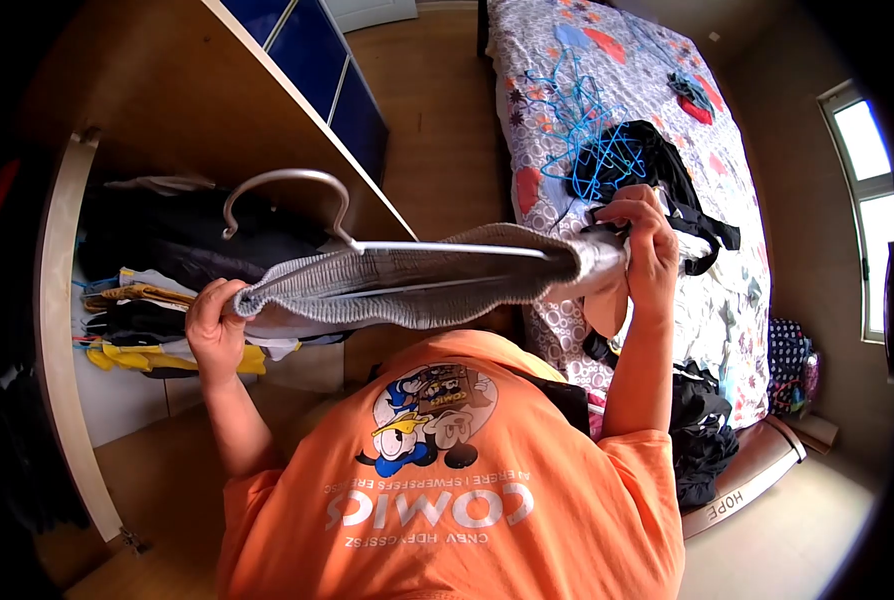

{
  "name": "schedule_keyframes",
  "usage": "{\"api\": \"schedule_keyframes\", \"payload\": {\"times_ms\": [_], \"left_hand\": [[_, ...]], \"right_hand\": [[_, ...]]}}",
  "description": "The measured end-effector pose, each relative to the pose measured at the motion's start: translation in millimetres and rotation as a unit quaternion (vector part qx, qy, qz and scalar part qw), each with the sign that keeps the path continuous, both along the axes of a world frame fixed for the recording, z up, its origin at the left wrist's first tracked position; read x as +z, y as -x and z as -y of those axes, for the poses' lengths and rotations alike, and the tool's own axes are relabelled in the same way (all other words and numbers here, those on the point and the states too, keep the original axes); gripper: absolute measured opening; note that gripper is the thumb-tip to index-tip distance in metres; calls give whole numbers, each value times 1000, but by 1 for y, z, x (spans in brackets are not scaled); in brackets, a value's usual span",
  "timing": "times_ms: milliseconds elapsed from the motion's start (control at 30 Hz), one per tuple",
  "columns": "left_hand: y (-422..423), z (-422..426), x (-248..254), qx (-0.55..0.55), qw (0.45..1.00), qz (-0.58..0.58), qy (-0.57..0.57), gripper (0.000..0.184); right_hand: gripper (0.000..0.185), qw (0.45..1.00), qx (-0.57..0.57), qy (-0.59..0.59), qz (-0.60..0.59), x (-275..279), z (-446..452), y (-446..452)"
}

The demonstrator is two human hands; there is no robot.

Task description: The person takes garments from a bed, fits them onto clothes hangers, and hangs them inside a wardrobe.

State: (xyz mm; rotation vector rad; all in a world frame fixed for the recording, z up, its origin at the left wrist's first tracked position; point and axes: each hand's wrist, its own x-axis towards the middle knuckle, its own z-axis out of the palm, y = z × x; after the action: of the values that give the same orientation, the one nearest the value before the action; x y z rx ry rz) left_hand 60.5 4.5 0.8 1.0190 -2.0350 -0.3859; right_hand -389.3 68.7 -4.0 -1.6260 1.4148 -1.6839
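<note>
Stretched between my hands is a grey garment with a gathered elastic waistband (367,309), which looks like a pair of pants. A white hanger (457,248) runs inside the waist opening, and its curved metal hook points away from me. The fingers of my left hand (215,325) pinch the left end of the waistband. At the other end, my right hand (649,245) is closed on the waistband, with the thumb and forefinger near the hanger's right end. The lower part of the garment is mostly hidden beneath the waistband.
On the left stands an open wardrobe (70,300) with dark hanging clothes (207,225) and folded clothes (147,320). Blue hangers (592,140) and black clothes (657,165) lie on the patterned bed (542,60) to the right. More black clothing (702,430) sits at its near end.
</note>
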Motion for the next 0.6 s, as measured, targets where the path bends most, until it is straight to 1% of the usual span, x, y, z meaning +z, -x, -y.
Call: {"api": "schedule_keyframes", "payload": {"times_ms": [33, 67, 133, 167, 200, 267, 300, 333, 400, 433, 467, 500, 600], "left_hand": [[1, 0, -2, 7, 1000, 0, 3, 26], [1, 0, -3, 16, 1000, 0, 6, 25], [4, 1, -7, 10, 1000, -3, -1, 25], [6, 1, -7, 2, 1000, -5, -7, 25], [13, 0, -2, -16, 1000, 16, 10, 24], [21, 3, 2, -33, 998, 50, 26, 25], [23, 4, 6, -40, 998, 48, -27, 27], [25, 7, 8, -59, 995, 55, -50, 33], [35, 10, 10, -48, 997, 52, 2, 41], [34, 11, 10, -33, 997, 70, -3, 49], [31, 12, 5, -5, 997, 81, 9, 52], [29, 14, -5, 2, 999, 31, -26, 52], [26, 14, -43, 3, 989, -103, -109, 47]], "right_hand": [[47, 1000, 18, 9, -15, 5, -1, 0], [47, 1000, 19, 10, -16, 9, -2, -2], [47, 983, 110, 3, -147, 14, -3, -6], [48, 965, 112, -52, -229, 14, -5, -7], [43, 966, 98, -51, -235, 6, -5, -12], [42, 967, 117, -95, -206, -5, -8, -10], [44, 967, 113, -77, -216, -7, -10, -7], [48, 975, 93, -51, -197, -9, -13, -7], [50, 984, 45, -24, -168, -11, -20, -3], [50, 987, 45, -36, -147, -10, -22, -1], [51, 990, 42, -50, -126, -7, -24, 1], [50, 990, 54, -74, -111, -4, -27, 5], [47, 993, 53, -81, -70, -6, -30, 7]]}}
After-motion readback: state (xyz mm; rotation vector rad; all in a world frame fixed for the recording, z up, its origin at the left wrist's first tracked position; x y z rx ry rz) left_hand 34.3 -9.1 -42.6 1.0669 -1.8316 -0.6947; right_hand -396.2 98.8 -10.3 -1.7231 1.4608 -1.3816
